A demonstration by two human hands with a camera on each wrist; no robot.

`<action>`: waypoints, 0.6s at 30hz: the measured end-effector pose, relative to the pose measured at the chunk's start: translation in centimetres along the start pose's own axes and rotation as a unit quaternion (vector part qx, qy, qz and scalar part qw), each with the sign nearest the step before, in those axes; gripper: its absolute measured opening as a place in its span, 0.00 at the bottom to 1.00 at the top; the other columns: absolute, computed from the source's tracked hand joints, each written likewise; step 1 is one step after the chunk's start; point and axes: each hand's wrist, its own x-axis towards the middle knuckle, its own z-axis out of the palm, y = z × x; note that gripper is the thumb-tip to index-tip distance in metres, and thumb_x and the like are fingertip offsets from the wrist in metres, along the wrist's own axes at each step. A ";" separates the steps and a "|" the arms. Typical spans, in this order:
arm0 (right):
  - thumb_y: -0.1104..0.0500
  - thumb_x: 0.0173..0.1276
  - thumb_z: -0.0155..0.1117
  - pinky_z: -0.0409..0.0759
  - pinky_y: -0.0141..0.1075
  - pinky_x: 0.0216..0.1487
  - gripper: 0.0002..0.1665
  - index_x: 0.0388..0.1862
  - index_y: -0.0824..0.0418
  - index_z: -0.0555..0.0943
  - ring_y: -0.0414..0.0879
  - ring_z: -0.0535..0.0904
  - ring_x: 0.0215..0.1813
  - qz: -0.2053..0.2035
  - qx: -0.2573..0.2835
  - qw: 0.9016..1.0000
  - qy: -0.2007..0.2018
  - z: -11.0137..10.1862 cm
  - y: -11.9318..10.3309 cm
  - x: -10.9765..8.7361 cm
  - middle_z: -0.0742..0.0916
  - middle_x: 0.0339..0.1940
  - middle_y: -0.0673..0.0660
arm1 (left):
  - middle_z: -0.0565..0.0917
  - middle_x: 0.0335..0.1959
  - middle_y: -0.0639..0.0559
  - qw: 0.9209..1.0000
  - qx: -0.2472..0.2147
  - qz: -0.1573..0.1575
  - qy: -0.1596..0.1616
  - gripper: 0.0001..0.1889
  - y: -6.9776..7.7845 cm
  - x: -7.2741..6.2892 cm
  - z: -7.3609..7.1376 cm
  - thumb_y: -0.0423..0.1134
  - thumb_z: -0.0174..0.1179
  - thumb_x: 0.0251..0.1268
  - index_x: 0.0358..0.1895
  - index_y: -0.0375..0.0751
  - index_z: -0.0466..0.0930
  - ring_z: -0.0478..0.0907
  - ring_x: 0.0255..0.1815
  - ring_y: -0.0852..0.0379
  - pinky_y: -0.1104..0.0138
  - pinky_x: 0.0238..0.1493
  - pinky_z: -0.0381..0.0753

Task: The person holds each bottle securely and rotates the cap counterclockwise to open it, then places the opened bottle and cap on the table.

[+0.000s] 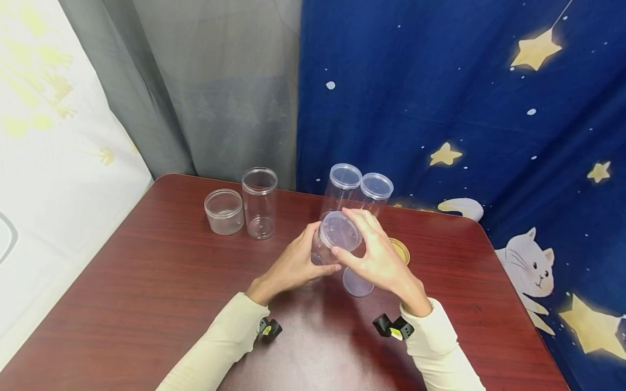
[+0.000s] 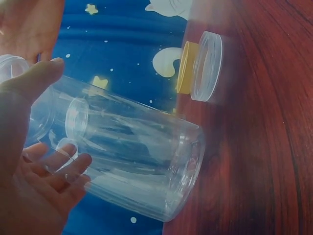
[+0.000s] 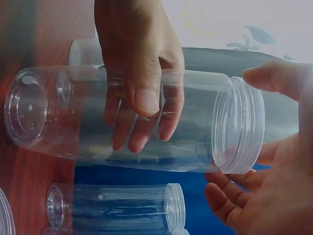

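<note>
Room: blue curtain (image 1: 391,108) printed with stars and a white cat, behind the right part of the work area; grey curtain (image 1: 230,87) behind the left part; white cloth (image 1: 63,179) at far left.

Surface: red-brown wood-grain tabletop (image 1: 161,304), glossy, with a bright reflection near the person.

Held jar (image 2: 132,152): tall, clear, between both hands, over the middle of the tabletop. Long axis: base toward the tabletop, lid end uppermost. Cannot tell exact tilt, or whether resting on the surface or raised just above.

Left hand (image 1: 293,255): curled round the jar wall, below the lid; thumb on one side, fingers on the opposite side and visible through the plastic.

Right hand (image 1: 380,255): bent over the top end, gripping the clear lid (image 1: 340,231) by the rim; thumb at near edge, fingers at far edge.

Governing relation: lid within the right hand's span, on the long axis of the jar; right hand nearer to the lid, left hand nearer to the base. Cannot tell whether fully seated on the thread.

Standing jars: two tall lidded jars (image 1: 341,189) side by side beyond the hands; at left, tall open jar (image 1: 260,203) just beside low jar (image 1: 224,213).

Smallest items: loose clear lid (image 1: 358,283) flat near the right hand; yellow lid (image 1: 401,251) just beyond, partly hidden.
</note>
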 end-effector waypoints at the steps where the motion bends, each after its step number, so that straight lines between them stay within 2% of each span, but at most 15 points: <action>1: 0.50 0.59 0.73 0.74 0.52 0.62 0.44 0.73 0.55 0.67 0.50 0.69 0.67 -0.001 0.001 1.000 -0.002 0.0 0.0 0.0 0.74 0.67 0.56 | 0.76 0.60 0.49 1.000 0.000 0.000 0.000 0.49 0.0 0.0 0.0 0.53 0.77 0.47 0.71 0.44 0.60 0.76 0.58 0.54 0.56 0.60 0.75; 10: 0.51 0.61 0.71 0.73 0.55 0.63 0.45 0.75 0.54 0.64 0.51 0.67 0.69 -0.009 0.009 1.000 -0.020 -0.2 0.3 -0.1 0.72 0.71 0.55 | 0.76 0.59 0.49 1.000 0.000 0.002 0.003 0.48 -0.1 0.1 0.1 0.53 0.77 0.47 0.71 0.44 0.60 0.76 0.57 0.54 0.56 0.60 0.76; 13: 0.50 0.61 0.71 0.70 0.57 0.66 0.47 0.77 0.53 0.61 0.52 0.64 0.72 -0.003 0.012 1.000 -0.023 -0.2 0.3 0.0 0.69 0.74 0.55 | 0.76 0.59 0.48 1.000 0.000 0.002 0.006 0.48 0.0 0.1 0.1 0.53 0.77 0.47 0.71 0.44 0.60 0.76 0.57 0.53 0.55 0.60 0.76; 18: 0.46 0.58 0.74 0.66 0.55 0.70 0.54 0.78 0.54 0.57 0.51 0.62 0.74 0.028 0.007 1.000 0.009 -0.1 0.1 0.0 0.66 0.76 0.55 | 0.76 0.59 0.48 1.000 0.007 0.004 0.021 0.48 0.1 0.3 0.1 0.52 0.77 0.47 0.70 0.44 0.60 0.76 0.59 0.52 0.54 0.61 0.76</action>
